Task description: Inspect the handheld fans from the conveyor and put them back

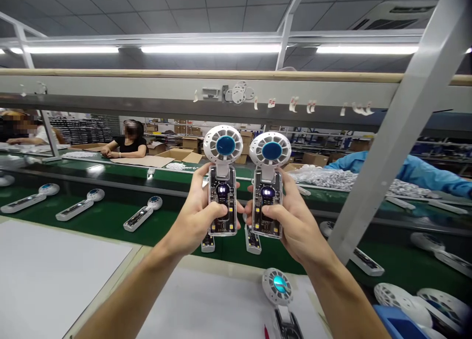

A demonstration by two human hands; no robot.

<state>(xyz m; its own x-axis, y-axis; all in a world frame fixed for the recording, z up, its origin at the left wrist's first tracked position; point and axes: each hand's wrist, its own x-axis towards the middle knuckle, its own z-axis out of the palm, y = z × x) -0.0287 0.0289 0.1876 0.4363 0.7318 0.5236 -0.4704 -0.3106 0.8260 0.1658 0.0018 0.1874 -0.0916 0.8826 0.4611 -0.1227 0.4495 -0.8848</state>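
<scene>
Two white handheld fans are held upright side by side, a small gap between them. My left hand (197,209) is closed round the left handheld fan (222,182), its thumb pressed on the circuit board below a lit display. My right hand (295,213) grips the right handheld fan (268,184) the same way, thumb on its board, display also lit. Both have round vented heads with blue centres and clear-edged handles showing electronics. Below them, another handheld fan (277,286) with a glowing teal centre lies on white paper (206,299), its handle cut off by the frame.
Several more fans (143,213) lie along the green conveyor belt (110,226). A slanted metal post (398,123) stands at right, near a blue bin (401,324) and fan heads (401,302). Across the belt sit a person in black (129,145) and a blue-sleeved arm (424,174) over small parts.
</scene>
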